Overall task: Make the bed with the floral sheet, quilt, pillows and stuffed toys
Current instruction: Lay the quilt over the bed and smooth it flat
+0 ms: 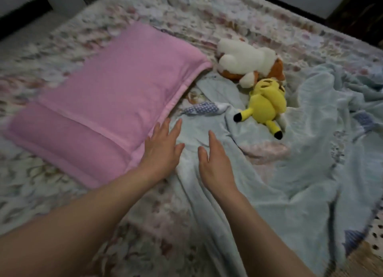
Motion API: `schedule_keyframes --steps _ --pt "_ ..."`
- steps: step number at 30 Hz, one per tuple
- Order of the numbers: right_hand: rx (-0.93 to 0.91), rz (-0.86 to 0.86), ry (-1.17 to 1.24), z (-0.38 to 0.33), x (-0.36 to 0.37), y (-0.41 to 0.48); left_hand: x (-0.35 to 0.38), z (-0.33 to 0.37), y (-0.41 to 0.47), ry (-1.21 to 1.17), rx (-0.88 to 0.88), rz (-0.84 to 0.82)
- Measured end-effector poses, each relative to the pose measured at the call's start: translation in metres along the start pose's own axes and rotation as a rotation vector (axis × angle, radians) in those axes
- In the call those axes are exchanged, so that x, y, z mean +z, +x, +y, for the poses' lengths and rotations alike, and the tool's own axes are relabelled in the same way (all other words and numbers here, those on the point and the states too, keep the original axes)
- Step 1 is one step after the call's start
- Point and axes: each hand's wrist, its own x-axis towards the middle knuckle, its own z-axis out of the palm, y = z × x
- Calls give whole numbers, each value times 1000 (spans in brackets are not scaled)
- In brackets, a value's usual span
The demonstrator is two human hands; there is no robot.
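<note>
1. Just beneath and ahead of both hands, in the head view, lies the pale blue quilt (290,173). It is rumpled into folds, and most of it spreads away to the right of the right hand (215,167).
2. The left hand (161,152) is flat, with its fingers straight and spread, and it holds nothing. It sits where the quilt meets the pink pillow (107,102); I cannot tell whether it touches the cloth.
3. The right hand is just beside the left, over the quilt. Its fingers are straight and close together, its thumb stands out, and it also holds nothing.
4. The pink pillow lies to the left of the left hand, on the floral sheet (51,194). Its long edge runs past that hand's outer side.
5. Beyond the right fingertips a yellow stuffed toy (265,109) lies on the quilt. A white and orange stuffed toy (244,59) lies just past it. A small blue dotted cloth (202,109) sits beyond the left fingertips.
6. The quilt looks soft, light and limp, so it will likely sag and bunch rather than slide flat. It is probably best taken at its hem or corners, with the hands well apart. The toys should probably come off first, or they will tumble. The pillow looks plump and yielding and can be taken by its two short ends.
</note>
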Motion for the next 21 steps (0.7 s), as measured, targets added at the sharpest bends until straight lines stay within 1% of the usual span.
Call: schedule_keyframes --steps 2,4,12,15,18,21 --pt "-6 -28 26 -21 25 9 -16 -28 6 38 -31 2" --pt "0 -75 34 -53 67 27 -38 -76 15 55 -68 11" --pt "-18 -117 -4 -97 134 73 -67 -147 55 71 -105 6" --pt "-11 -109 -26 -104 148 93 -74 -161 74 76 -105 14" --pt "72 -64 7 -112 161 114 -81 -179 96 83 -121 34" --pt "295 -8 106 -128 175 145 -92 -205 130 122 -199 75"
